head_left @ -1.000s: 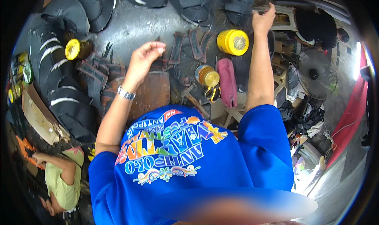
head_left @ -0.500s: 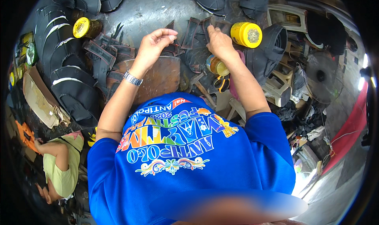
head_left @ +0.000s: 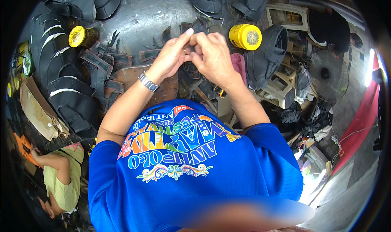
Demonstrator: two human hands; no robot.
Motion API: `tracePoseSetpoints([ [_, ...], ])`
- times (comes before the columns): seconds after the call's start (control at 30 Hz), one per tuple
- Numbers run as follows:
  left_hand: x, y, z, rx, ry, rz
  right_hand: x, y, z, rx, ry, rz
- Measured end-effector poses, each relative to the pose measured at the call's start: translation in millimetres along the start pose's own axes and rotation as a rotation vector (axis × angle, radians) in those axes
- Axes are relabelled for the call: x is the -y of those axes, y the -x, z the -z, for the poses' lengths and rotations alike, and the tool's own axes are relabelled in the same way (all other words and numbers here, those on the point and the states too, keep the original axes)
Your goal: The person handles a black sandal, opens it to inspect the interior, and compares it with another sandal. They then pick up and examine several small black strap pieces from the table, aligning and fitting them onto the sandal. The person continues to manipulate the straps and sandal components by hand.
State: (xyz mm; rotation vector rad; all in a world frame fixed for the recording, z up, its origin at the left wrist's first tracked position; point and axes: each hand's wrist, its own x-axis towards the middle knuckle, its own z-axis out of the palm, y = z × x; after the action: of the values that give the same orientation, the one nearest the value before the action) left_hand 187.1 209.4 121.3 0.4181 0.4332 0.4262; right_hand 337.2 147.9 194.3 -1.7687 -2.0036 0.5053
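Note:
My left hand (head_left: 173,56), with a metal watch on its wrist, meets my right hand (head_left: 211,58) above the bench. The left thumb points up and its fingers bend in toward the right hand. My right fingers curl closed against the left ones; whatever lies between the hands is hidden. Just behind them are dark strap pieces (head_left: 199,25) with reddish edges. A similar strap (head_left: 149,55) lies by my left hand. Under my forearms is a worn brown board (head_left: 134,79). A hammer (head_left: 205,99) rests right of the board, near scissors with a yellow-orange handle (head_left: 222,93).
Yellow-lidded jars stand at right (head_left: 247,37) and left (head_left: 79,36). Black sandal-like footwear (head_left: 266,55) stands right, with a row of black curved pieces (head_left: 73,101) at left. More straps (head_left: 99,61) lie left. Beyond are a fan (head_left: 326,73) and another person (head_left: 63,171).
My right hand has moved left from the straps beside the jar to meet my left hand. My left hand has shifted slightly right and down. The view has also shifted slightly.

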Motion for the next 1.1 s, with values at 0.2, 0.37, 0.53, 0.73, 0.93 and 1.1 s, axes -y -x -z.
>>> tracePoseSetpoints([
  [0.2, 1, 13, 14, -0.222, -0.176, -0.042, -20, 3, -25, -0.287, -0.974, -0.264],
  [0.37, -10, 24, 29, -0.124, -0.163, -0.012, -59, -5, -18, -0.234, -1.459, -0.781],
  [0.53, -10, 28, 34, -0.14, -0.22, 0.047, -69, -3, -27, -0.168, -1.628, -0.615],
  [0.73, -10, 33, 37, -0.151, -0.243, -0.023, -68, -2, -25, -0.169, -1.558, -0.62],
  [0.93, -8, 33, 43, -0.233, -0.284, -0.003, -63, -2, -15, -0.137, -1.613, -0.669],
  [1.1, -10, 34, 41, -0.187, -0.214, -0.023, -62, 1, -18, -0.165, -1.527, -0.611],
])
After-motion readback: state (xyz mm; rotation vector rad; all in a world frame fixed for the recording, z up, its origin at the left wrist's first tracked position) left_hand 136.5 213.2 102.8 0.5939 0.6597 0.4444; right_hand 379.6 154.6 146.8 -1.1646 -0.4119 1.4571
